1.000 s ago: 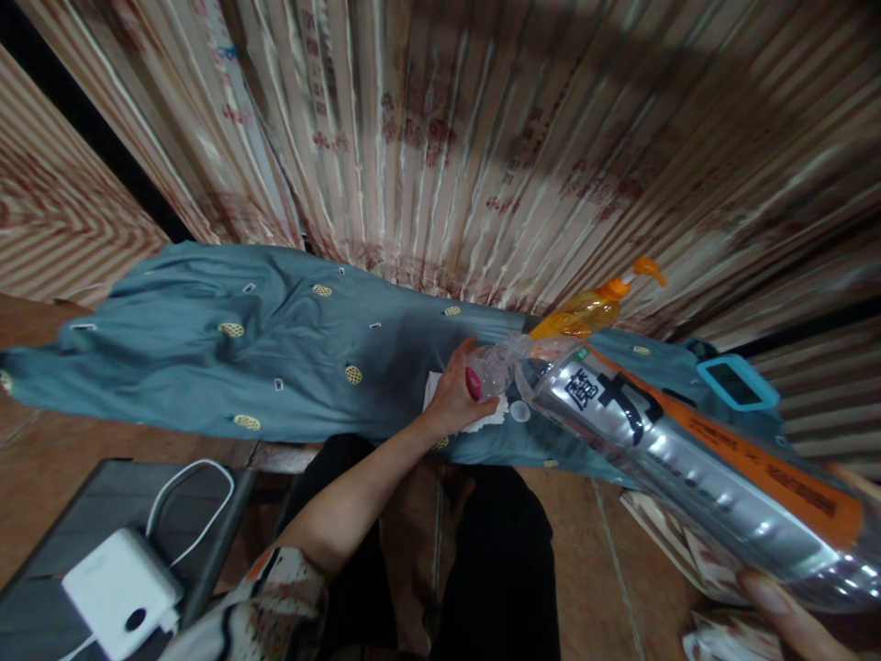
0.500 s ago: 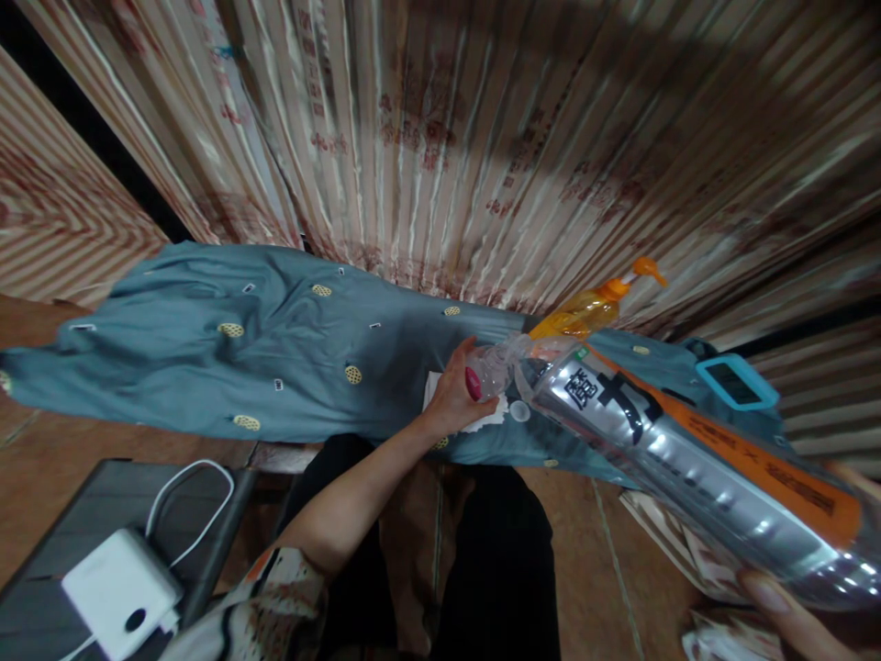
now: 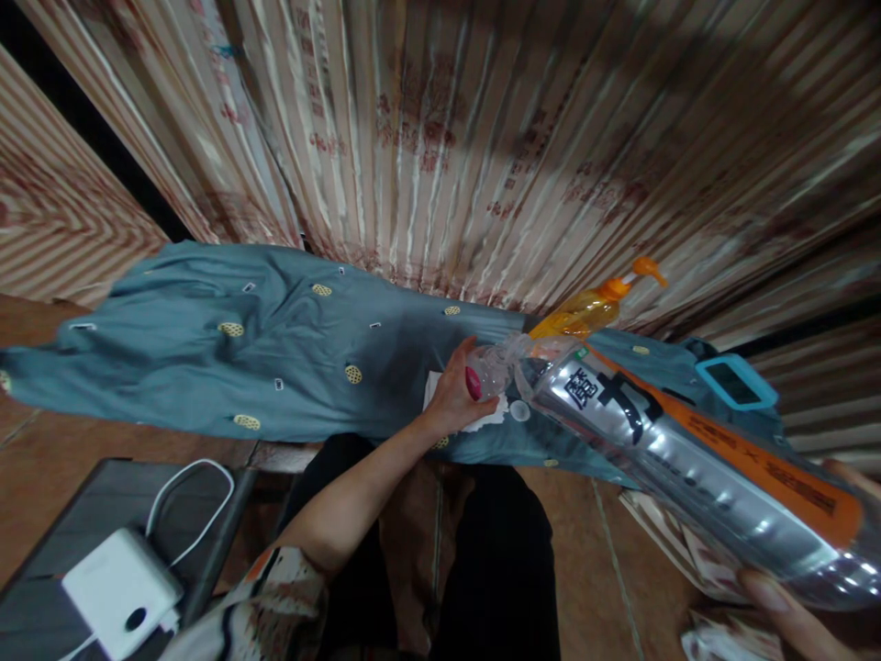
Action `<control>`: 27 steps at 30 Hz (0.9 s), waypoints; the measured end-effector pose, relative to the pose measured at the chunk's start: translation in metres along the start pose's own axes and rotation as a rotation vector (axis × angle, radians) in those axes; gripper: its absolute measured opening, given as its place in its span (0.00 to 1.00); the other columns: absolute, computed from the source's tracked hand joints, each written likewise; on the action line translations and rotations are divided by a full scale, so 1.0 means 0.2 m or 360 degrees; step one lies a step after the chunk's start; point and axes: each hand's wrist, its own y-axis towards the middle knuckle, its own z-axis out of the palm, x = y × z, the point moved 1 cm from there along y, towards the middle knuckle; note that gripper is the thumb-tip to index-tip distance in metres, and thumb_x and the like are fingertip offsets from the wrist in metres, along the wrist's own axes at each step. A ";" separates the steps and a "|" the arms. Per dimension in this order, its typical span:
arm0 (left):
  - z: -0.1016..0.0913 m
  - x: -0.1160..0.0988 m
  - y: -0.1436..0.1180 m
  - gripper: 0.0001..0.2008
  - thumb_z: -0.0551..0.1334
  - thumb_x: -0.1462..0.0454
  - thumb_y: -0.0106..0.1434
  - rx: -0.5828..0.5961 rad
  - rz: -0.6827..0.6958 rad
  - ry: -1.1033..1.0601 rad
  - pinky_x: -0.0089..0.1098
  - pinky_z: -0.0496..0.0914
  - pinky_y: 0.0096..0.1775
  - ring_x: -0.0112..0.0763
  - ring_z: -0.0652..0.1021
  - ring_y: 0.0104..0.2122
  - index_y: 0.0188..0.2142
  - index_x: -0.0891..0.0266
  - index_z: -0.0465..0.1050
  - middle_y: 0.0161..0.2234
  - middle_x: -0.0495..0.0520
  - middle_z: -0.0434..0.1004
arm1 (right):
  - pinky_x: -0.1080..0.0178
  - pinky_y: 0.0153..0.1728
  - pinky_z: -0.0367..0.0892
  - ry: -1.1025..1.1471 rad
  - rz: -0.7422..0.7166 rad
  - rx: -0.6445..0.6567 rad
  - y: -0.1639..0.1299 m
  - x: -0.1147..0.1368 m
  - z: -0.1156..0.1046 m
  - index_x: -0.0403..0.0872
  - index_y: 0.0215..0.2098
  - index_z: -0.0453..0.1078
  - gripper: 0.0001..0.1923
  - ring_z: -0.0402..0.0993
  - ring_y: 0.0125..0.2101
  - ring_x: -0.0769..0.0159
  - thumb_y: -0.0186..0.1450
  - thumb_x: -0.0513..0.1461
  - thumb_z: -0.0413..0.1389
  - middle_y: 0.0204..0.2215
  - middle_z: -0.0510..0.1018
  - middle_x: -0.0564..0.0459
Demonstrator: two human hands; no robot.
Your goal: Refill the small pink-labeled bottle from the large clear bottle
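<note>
Large clear plastic bottle with a silver-and-orange label bearing black characters (image 3: 688, 450): held tilted, lying low across the right of the view, base toward the person, neck pointing away toward the cloth-covered worktop. Small clear plastic bottle (image 3: 490, 372): at the mouth of the large one, the two necks meeting; held over the worktop edge. Left hand (image 3: 454, 397): fingers curled around the small bottle, red-painted thumbnail on its side. Right hand (image 3: 791, 613): only fingertips in view at the lower right corner, pressed against the base of the large bottle; how fully it closes cannot be told. White paper tissue (image 3: 482, 420): lying on the cloth just under the left hand, a small white round cap (image 3: 519, 411) beside it. Teal cloth with small yellow motifs (image 3: 240, 349): spread over the worktop. Orange pump-top bottle (image 3: 585, 312): behind the two bottles. Teal-framed device (image 3: 736, 381): far right on the cloth. White power adapter with white cable (image 3: 120, 588): lower left, on a dark surface.
</note>
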 end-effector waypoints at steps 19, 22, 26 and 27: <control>0.00 0.00 0.00 0.54 0.78 0.63 0.50 -0.0014 0.0004 0.0006 0.59 0.63 0.71 0.56 0.73 0.68 0.71 0.56 0.53 0.66 0.63 0.72 | 0.27 0.74 0.49 0.0001 0.0021 0.0018 0.01 0.01 0.01 0.75 0.72 0.62 0.49 0.54 0.72 0.25 0.54 0.54 0.70 0.71 0.66 0.69; 0.00 0.00 0.00 0.54 0.78 0.64 0.50 -0.0011 0.0005 0.0009 0.58 0.64 0.71 0.55 0.73 0.68 0.71 0.55 0.52 0.66 0.63 0.72 | 0.27 0.74 0.49 0.0028 0.0035 0.0006 0.00 -0.01 0.01 0.74 0.72 0.63 0.49 0.54 0.72 0.26 0.54 0.54 0.71 0.70 0.67 0.67; 0.00 -0.01 0.00 0.55 0.78 0.64 0.50 -0.0002 0.0014 0.0013 0.57 0.64 0.71 0.54 0.72 0.68 0.71 0.56 0.51 0.67 0.64 0.72 | 0.23 0.71 0.50 0.0059 0.0003 -0.0008 0.01 -0.04 0.00 0.66 0.73 0.64 0.56 0.58 0.70 0.23 0.48 0.51 0.76 0.69 0.69 0.54; 0.00 -0.01 0.00 0.55 0.78 0.64 0.50 0.0000 0.0015 0.0013 0.57 0.64 0.70 0.54 0.72 0.68 0.71 0.56 0.51 0.67 0.64 0.72 | 0.22 0.70 0.50 0.0069 -0.0025 -0.0008 0.01 -0.05 0.00 0.63 0.73 0.65 0.58 0.59 0.69 0.22 0.46 0.49 0.77 0.69 0.70 0.51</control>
